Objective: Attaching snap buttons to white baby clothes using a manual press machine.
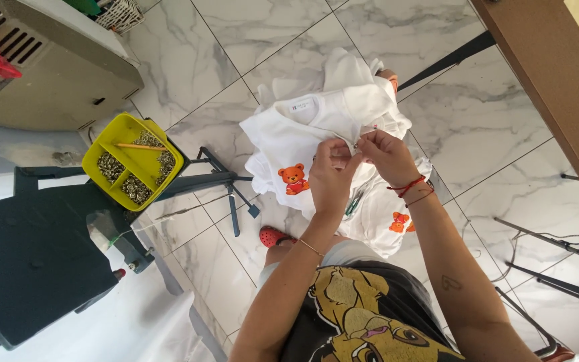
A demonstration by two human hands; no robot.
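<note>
1. White garment [289, 137] with orange bear print, centre, over the marble floor [249, 40].
2. Left hand [330, 175] and right hand [387, 155] pinch its edge, fingertips touching.
3. Yellow tray [105, 137] of metal snaps, left.

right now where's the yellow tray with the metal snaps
In the head view the yellow tray sits on the person's left, on a dark stand beside the grey machine, well apart from the white garment both hands pinch.
</note>
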